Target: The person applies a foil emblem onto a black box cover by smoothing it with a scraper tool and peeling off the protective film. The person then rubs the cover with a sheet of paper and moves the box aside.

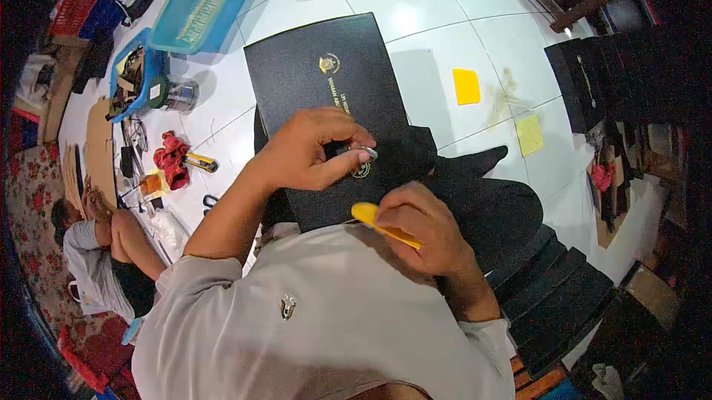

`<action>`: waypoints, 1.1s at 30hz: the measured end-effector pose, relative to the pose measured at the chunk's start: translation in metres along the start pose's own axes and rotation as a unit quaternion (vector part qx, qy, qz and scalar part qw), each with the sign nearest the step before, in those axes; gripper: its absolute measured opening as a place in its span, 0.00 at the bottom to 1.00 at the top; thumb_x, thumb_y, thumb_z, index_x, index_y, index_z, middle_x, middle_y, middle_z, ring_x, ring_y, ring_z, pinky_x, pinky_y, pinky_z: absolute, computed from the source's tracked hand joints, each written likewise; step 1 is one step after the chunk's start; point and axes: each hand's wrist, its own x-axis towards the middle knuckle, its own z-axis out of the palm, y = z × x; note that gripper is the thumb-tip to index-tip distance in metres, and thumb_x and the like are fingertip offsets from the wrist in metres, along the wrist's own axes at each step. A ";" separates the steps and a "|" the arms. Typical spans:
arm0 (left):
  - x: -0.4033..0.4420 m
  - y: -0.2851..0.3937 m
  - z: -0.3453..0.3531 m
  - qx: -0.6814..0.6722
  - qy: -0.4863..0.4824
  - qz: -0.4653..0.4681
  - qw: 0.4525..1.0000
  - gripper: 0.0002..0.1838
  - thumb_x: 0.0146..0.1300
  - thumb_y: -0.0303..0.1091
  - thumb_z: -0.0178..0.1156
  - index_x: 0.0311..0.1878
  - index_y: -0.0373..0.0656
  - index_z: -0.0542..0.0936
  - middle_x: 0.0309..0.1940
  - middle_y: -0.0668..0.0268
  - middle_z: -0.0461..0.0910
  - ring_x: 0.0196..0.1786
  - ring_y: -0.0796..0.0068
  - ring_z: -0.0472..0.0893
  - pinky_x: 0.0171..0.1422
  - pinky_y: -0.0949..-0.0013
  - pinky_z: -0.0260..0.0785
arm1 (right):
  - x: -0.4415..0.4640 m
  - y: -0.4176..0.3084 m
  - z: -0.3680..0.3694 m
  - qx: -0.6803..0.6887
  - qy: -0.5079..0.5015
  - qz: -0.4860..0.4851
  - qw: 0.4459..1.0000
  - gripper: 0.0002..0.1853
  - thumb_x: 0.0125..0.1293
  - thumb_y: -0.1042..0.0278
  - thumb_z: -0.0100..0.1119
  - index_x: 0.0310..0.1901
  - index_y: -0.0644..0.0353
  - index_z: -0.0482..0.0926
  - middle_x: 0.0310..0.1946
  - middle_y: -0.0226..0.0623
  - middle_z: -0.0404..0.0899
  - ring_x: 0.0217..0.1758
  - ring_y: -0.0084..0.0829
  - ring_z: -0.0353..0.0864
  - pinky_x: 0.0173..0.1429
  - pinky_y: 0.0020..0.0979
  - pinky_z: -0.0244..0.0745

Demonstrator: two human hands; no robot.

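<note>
A red cloth (172,160) lies on white tiles (423,18), a floral rug (38,203) farther left

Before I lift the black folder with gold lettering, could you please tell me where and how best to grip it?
Probably pinch the black folder by the far end of its left edge, coming from the left: this flat end juts out over the floor, uncovered, while the left hand is over its nearer part.

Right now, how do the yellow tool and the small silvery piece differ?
Size: the yellow tool looks longer than the silvery piece.
Colour: the tool is bright yellow, the piece silver-grey.
Place: the tool is in the right hand, the piece in the left hand.
Shared: both are hand-held.
</note>
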 end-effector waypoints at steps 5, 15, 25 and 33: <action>0.001 0.005 -0.005 -0.017 -0.018 -0.015 1.000 0.08 0.70 0.31 0.69 0.48 0.40 0.90 0.39 0.56 0.89 0.43 0.54 0.88 0.50 0.56 0.78 | 0.007 0.008 0.012 -0.144 0.015 -0.082 0.986 0.17 0.58 0.70 0.79 0.49 0.61 0.88 0.49 0.40 0.85 0.51 0.44 0.86 0.54 0.43 0.83; 0.001 0.002 -0.005 -0.044 -0.022 -0.013 0.999 0.08 0.71 0.27 0.66 0.49 0.39 0.89 0.40 0.58 0.89 0.45 0.54 0.88 0.51 0.56 0.78 | 0.014 0.007 0.017 -0.184 -0.032 -0.043 0.982 0.23 0.57 0.64 0.79 0.55 0.61 0.87 0.54 0.40 0.84 0.51 0.44 0.85 0.52 0.45 0.80; 0.000 0.002 -0.006 -0.047 -0.021 -0.016 0.999 0.08 0.70 0.26 0.67 0.50 0.39 0.89 0.40 0.58 0.89 0.44 0.55 0.88 0.49 0.57 0.78 | 0.012 0.009 0.014 -0.140 -0.052 -0.029 0.988 0.22 0.58 0.71 0.76 0.56 0.62 0.88 0.54 0.42 0.84 0.51 0.46 0.86 0.56 0.45 0.81; -0.001 0.000 -0.004 -0.053 -0.015 -0.018 0.998 0.08 0.70 0.26 0.67 0.49 0.39 0.89 0.41 0.57 0.90 0.44 0.54 0.88 0.48 0.57 0.78 | 0.008 0.010 0.009 -0.104 -0.078 -0.008 0.991 0.22 0.57 0.76 0.72 0.56 0.61 0.88 0.54 0.43 0.84 0.53 0.47 0.87 0.58 0.45 0.82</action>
